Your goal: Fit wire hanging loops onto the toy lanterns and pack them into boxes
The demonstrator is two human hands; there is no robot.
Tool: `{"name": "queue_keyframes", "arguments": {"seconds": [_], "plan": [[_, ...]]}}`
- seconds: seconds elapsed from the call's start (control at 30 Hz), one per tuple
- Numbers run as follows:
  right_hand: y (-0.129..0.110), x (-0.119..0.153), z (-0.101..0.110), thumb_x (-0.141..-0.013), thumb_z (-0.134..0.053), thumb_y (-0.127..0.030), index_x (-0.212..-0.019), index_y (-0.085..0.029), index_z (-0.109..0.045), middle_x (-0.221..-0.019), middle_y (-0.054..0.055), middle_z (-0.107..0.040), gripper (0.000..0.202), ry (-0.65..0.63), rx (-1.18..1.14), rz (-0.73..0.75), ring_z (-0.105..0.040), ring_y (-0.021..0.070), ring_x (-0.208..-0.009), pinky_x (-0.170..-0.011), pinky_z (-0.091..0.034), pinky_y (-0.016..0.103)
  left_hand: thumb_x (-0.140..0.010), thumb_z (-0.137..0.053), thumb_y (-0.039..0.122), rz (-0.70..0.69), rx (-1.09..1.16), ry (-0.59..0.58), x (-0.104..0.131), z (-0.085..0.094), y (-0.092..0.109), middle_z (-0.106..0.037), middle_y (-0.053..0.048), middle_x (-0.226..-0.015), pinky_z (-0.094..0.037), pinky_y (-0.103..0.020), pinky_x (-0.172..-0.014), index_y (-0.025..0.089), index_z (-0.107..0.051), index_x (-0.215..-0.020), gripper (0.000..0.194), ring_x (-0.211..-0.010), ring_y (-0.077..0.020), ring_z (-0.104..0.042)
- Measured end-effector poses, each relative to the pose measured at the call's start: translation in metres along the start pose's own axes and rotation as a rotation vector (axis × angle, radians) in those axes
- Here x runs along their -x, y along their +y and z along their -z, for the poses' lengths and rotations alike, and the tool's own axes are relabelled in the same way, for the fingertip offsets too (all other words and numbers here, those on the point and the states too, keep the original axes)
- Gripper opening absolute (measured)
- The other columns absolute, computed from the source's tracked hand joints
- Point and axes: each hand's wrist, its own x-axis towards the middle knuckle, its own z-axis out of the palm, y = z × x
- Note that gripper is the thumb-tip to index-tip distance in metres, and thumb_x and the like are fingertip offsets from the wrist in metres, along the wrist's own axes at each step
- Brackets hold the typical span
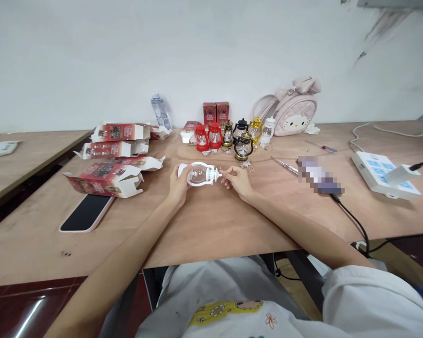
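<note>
A small white toy lantern point(199, 174) with a clear globe lies sideways above the table, its top toward the right. My left hand point(179, 184) is closed around its base end, the thumb resting near the globe. At the lantern's pointed top, my right hand point(237, 181) pinches what looks like a thin wire; the fingers cover most of it. Beyond my hands, several finished-looking lanterns stand in a group: red lanterns point(215, 136), a gold lantern point(255, 130), another white lantern point(267, 131) and a black-and-gold lantern point(244, 147). Small wire pieces with tags point(246, 165) lie before them.
Opened red boxes point(104, 179) are piled at the left, beside a phone point(87, 213). A water bottle point(160, 111) and a pink bag point(296, 115) stand by the wall. Right are tweezers point(285, 165), a screwdriver point(326, 148), a cabled phone point(319, 174) and a power strip point(384, 173).
</note>
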Motion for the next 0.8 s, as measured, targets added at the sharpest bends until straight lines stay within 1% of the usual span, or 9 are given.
{"name": "queue_keyframes", "arguments": {"seconds": [0.27,0.53,0.8], "plan": [[0.0003,-0.0001,0.0004,-0.06,-0.077,-0.038,-0.057,-0.018,-0.052,-0.048,-0.002,-0.061,0.033,0.004,0.022,-0.007,-0.05,0.0067,-0.038,-0.034,-0.037,0.016,-0.061,-0.07,0.035,-0.026,-0.022,0.018,0.0003,-0.0003,0.0,-0.058,0.001,-0.082,-0.051,-0.023,-0.057,0.018,-0.057,-0.087,0.034,-0.068,-0.0115,-0.058],[0.0003,-0.0009,0.0005,-0.061,-0.075,-0.032,-0.056,-0.018,-0.052,-0.046,-0.002,-0.061,0.027,-0.002,0.068,-0.011,-0.049,0.0063,-0.036,-0.032,-0.035,0.016,-0.061,-0.07,0.036,-0.005,-0.049,-0.002,0.0021,-0.0009,0.0002,-0.057,0.0,-0.082,-0.049,-0.023,-0.056,0.019,-0.056,-0.089,0.036,-0.068,-0.0116,-0.057],[-0.0015,-0.0012,-0.0006,-0.065,-0.07,-0.027,-0.055,-0.018,-0.05,-0.045,-0.003,-0.059,0.024,0.007,0.095,-0.024,-0.048,0.0061,-0.035,-0.031,-0.034,0.015,-0.062,-0.068,0.044,-0.121,-0.11,-0.032,0.002,-0.0001,-0.0053,-0.056,0.002,-0.078,-0.046,-0.022,-0.059,0.019,-0.053,-0.086,0.037,-0.068,-0.011,-0.056]]}}
